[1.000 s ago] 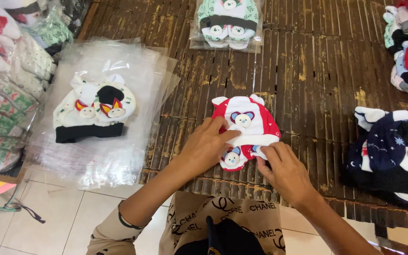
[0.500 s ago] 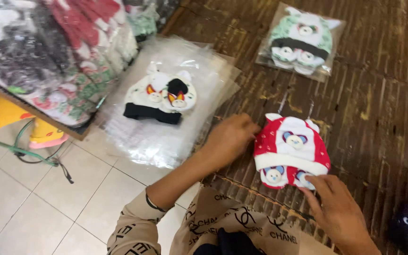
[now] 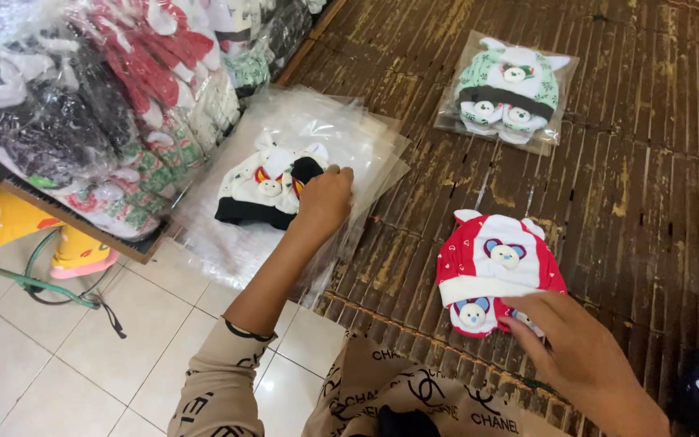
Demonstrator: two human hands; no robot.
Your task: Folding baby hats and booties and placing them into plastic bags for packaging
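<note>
Right now your left hand point(image 3: 325, 198) rests palm-down on the white and black baby hat set point(image 3: 264, 190), fingers curled over its right edge; you cannot tell whether it actually grips the set or only presses on it. That set lies on top of a stack of clear plastic bags point(image 3: 366, 142) spread over the edge of the dark slatted mat point(image 3: 649, 186). Your right hand point(image 3: 576, 352) is half open, fingertips touching the lower right edge of the red and white hat set point(image 3: 495, 271), which lies flat on the mat, well apart from the stack of bags. A green and white set in a clear bag point(image 3: 507, 89) lies farther up the mat. Bagged bundles of hats point(image 3: 82, 105) are piled at the left.
</note>
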